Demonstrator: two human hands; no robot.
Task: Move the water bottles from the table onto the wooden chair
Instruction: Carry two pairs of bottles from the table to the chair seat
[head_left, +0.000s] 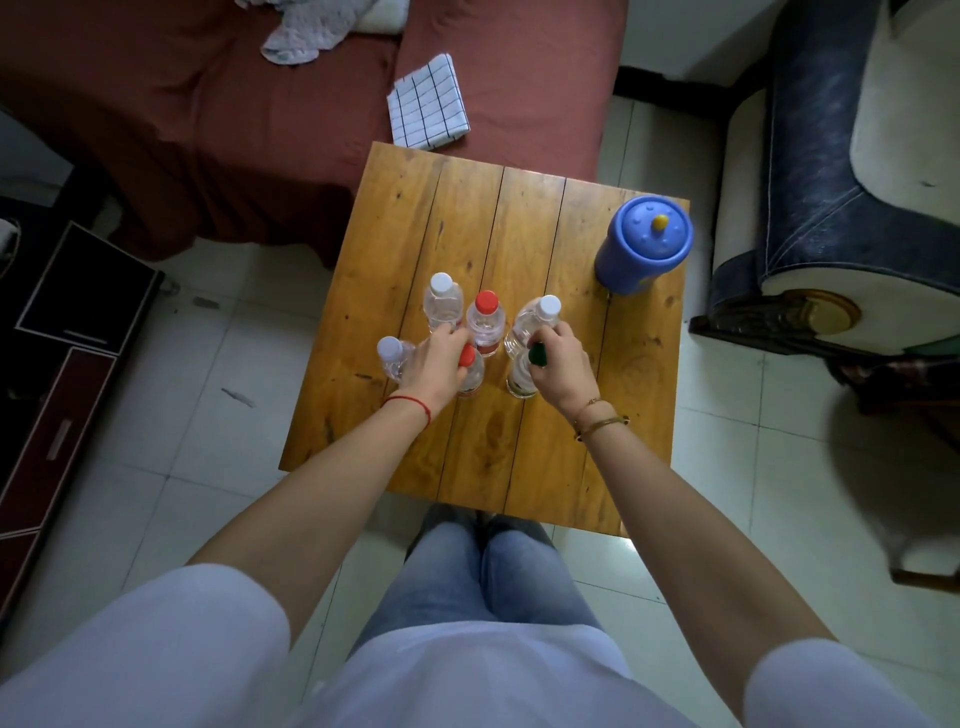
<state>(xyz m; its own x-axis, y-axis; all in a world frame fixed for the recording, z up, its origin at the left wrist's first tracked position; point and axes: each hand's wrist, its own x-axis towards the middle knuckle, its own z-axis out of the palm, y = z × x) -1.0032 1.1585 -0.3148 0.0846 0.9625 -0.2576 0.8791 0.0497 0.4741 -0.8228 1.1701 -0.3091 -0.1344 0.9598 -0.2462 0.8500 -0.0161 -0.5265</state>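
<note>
Several clear water bottles stand upright in a cluster on the square wooden table (545, 467). My left hand (434, 366) is closed around the neck of a red-capped bottle (467, 358). My right hand (558, 364) grips the neck of a green-capped bottle (537, 354). Behind them stand a white-capped bottle (442, 296), a second red-capped bottle (486, 317) and another white-capped bottle (540, 317). One more white-capped bottle (392, 356) stands at the far left, beside my left hand. No wooden chair can be clearly made out in view.
A blue lidded jar (647, 244) stands at the table's far right corner. A red-covered bed (260, 130) with a checked cloth (428, 104) lies behind the table. An armchair (841, 182) stands to the right, a dark cabinet (62, 338) to the left. The floor is tiled.
</note>
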